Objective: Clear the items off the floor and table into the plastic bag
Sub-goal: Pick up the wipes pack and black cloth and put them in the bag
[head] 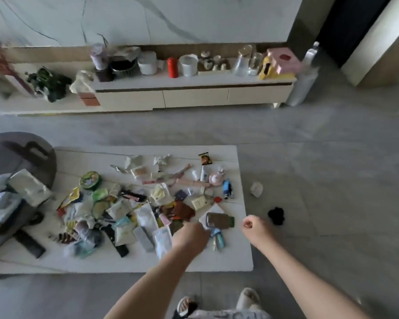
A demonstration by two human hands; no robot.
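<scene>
A low white table (228,259) carries a heap of small items: snack packets, sachets, a round green tin (90,180), a brush with a blue handle (218,238) and a small blue bottle (227,188). My left hand (189,236) reaches down over the table's near right part, right beside the brush; its fingers are hidden under the back of the hand. My right hand (255,224) hovers at the table's right edge, curled in a fist with nothing visible in it. On the floor to the right lie a crumpled white paper (256,189) and a black object (276,215). I see no plastic bag.
A grey seat (14,155) piled with white packs stands against the table's left end. A long white cabinet (194,97) with jars, cups and a red bottle lines the far wall. Grey tiled floor surrounds the table. My slippered feet (217,302) are at the bottom.
</scene>
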